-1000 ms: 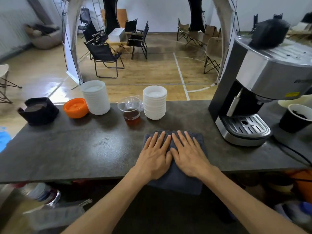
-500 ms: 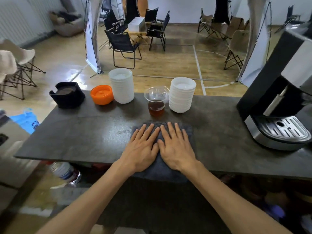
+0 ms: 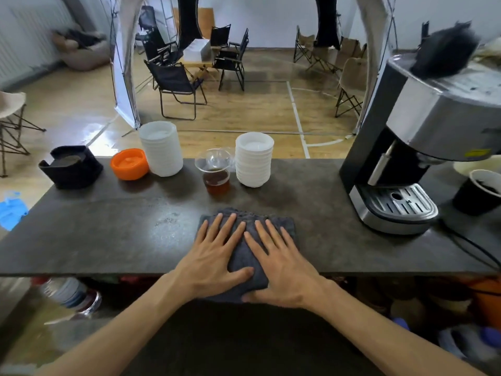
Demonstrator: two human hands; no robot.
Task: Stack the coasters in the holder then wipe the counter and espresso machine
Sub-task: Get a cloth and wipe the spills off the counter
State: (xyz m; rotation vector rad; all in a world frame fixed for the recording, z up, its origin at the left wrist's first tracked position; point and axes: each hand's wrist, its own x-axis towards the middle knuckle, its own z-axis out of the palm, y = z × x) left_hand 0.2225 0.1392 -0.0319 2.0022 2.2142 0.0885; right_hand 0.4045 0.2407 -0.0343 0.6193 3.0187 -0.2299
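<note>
A dark grey cloth (image 3: 245, 255) lies on the dark stone counter (image 3: 108, 234) at its near edge, partly hanging over it. My left hand (image 3: 214, 256) and my right hand (image 3: 282, 264) press flat on the cloth side by side, fingers spread. The black coaster holder (image 3: 71, 169) stands at the far left with dark coasters (image 3: 67, 160) stacked inside. The silver and black espresso machine (image 3: 423, 126) stands at the right, with its drip tray (image 3: 395, 202) facing me.
Behind the cloth stand a clear plastic cup of brown liquid (image 3: 216, 175), a stack of white bowls (image 3: 254, 158), a taller white stack (image 3: 161, 147) and an orange bowl (image 3: 129, 164). A black cup (image 3: 477, 192) and a power cable (image 3: 471, 245) lie right of the machine.
Both hands slid the cloth left along the counter, then a little back to the right. They stay flat on it throughout. The camera view swung as well.
</note>
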